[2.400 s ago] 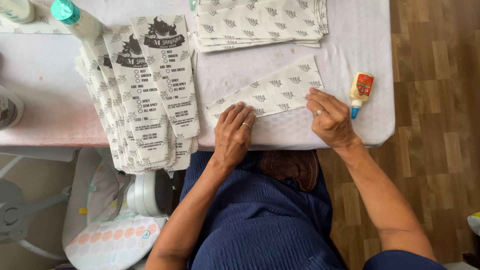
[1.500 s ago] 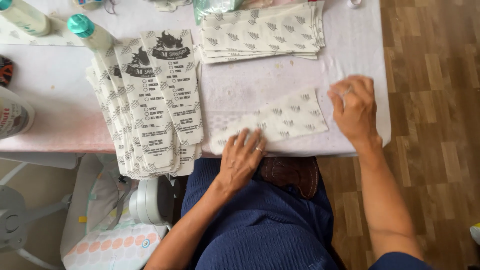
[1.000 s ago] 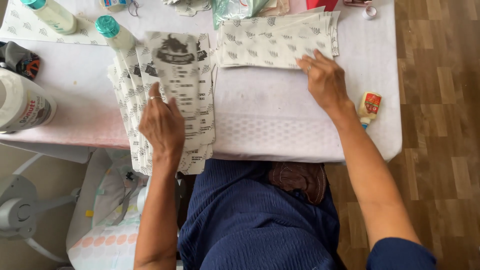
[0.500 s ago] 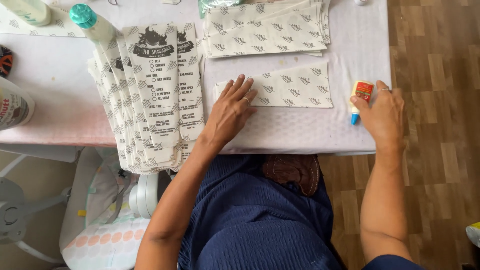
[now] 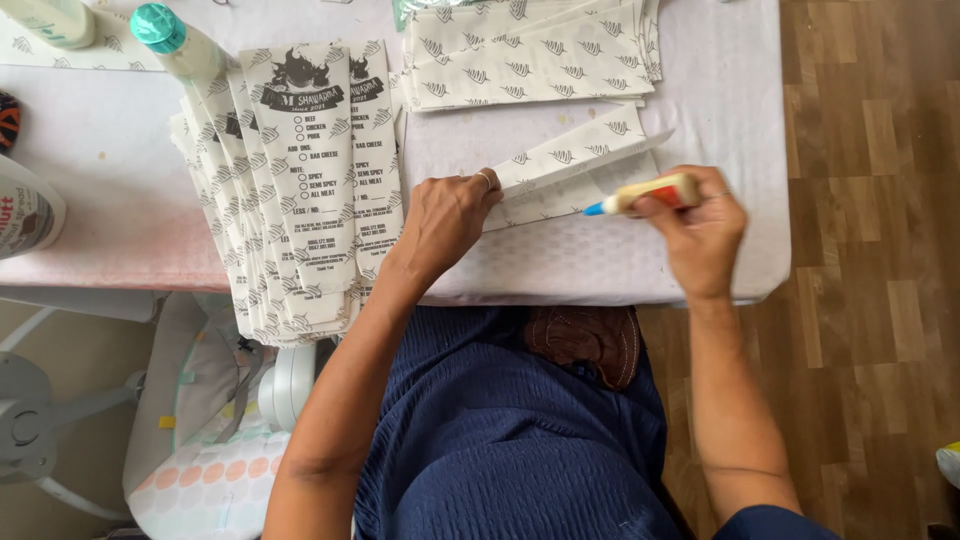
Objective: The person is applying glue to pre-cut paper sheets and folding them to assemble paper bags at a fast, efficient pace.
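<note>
A patterned paper sheet lies on the white table with its top flap lifted. My left hand pins the sheet's left end and holds the flap up with its fingertips. My right hand grips a small glue bottle, blue tip pointing left under the raised flap. A fanned stack of printed paper sleeves lies just left of my left hand. A pile of patterned sheets sits behind the sheet.
A teal-capped bottle and another bottle stand at the back left. A white tub sits at the left edge. Wooden floor lies right of the table. A fan and padded seat are below left.
My right hand picked up the glue bottle from the table's right side and brought it to the sheet. My left hand lifted the sheet's flap.
</note>
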